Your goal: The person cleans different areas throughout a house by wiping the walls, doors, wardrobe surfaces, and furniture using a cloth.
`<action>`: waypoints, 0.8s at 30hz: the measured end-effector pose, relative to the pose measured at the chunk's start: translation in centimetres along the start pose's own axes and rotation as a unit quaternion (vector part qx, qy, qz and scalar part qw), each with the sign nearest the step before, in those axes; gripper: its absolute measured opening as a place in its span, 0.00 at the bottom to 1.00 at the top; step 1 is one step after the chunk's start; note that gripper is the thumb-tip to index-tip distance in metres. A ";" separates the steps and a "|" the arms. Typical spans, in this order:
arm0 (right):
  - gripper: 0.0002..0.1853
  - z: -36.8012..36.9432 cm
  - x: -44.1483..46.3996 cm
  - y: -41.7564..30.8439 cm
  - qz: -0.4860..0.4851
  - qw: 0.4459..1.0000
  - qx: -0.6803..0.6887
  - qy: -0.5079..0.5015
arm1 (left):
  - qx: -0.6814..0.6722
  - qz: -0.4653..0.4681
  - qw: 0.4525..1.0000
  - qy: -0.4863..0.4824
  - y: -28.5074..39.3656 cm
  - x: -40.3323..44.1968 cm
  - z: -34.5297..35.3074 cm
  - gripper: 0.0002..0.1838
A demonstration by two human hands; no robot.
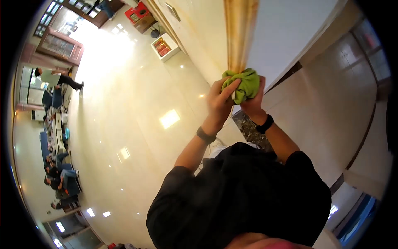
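A crumpled green cloth point(247, 85) is bunched around the lower visible part of a tan, marble-patterned door-frame trim point(240, 35). My left hand point(219, 98) grips the cloth from the left side, its fingers curled over the front. On the other side, my right hand point(256, 99) presses the cloth with its fingers partly hidden behind the folds. Both hands are closed on the same cloth, close together at the edge of the wall. A dark band circles each wrist.
Right of the trim is a pale wall or door surface point(286, 33). A dark speckled stone strip point(251, 128) crosses the floor below my hands. A white box with red packages point(164, 47) stands along the wall. Several people sit or walk at the far left.
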State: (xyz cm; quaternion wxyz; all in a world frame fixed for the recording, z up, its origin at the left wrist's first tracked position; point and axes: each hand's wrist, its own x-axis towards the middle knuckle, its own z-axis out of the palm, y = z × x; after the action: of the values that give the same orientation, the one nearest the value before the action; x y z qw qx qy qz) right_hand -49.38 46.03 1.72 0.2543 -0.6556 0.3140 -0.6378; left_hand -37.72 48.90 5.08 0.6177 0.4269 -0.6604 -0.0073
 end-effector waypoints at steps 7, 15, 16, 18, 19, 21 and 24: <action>0.40 3.5 2.1 -1.5 -0.100 0.976 -0.094 0.167 | -0.160 0.066 0.982 -0.070 -2.5 6.0 -2.0 0.27; 0.43 6.0 -0.9 0.0 -0.084 0.949 -0.248 0.177 | -0.245 0.072 0.950 -0.181 -5.8 7.1 -3.2 0.29; 0.44 6.2 -1.2 0.1 -0.079 0.944 -0.262 0.186 | -0.253 0.071 0.944 -0.202 -6.4 7.1 -3.5 0.30; 0.45 6.6 -1.6 0.6 -0.068 0.932 -0.287 0.211 | -0.269 0.095 0.930 -0.232 -7.4 7.9 -3.6 0.26; 0.45 6.8 -1.9 0.9 -0.061 0.925 -0.299 0.228 | -0.279 0.102 0.922 -0.249 -7.6 8.7 -3.9 0.26; 0.46 7.1 -2.3 1.4 -0.042 0.909 -0.321 0.263 | -0.290 0.138 0.901 -0.293 -8.4 10.2 -4.4 0.23; 0.47 7.9 -3.0 2.6 -0.009 0.878 -0.351 0.326 | -0.320 0.186 0.871 -0.322 -10.2 11.6 -4.3 0.21</action>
State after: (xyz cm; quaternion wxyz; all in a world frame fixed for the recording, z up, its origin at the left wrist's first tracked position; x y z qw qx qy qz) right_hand -41.69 45.91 -2.67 -0.1152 -0.4597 0.5765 -0.6657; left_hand -27.04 37.92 10.00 0.4639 0.0491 -0.8512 -0.2406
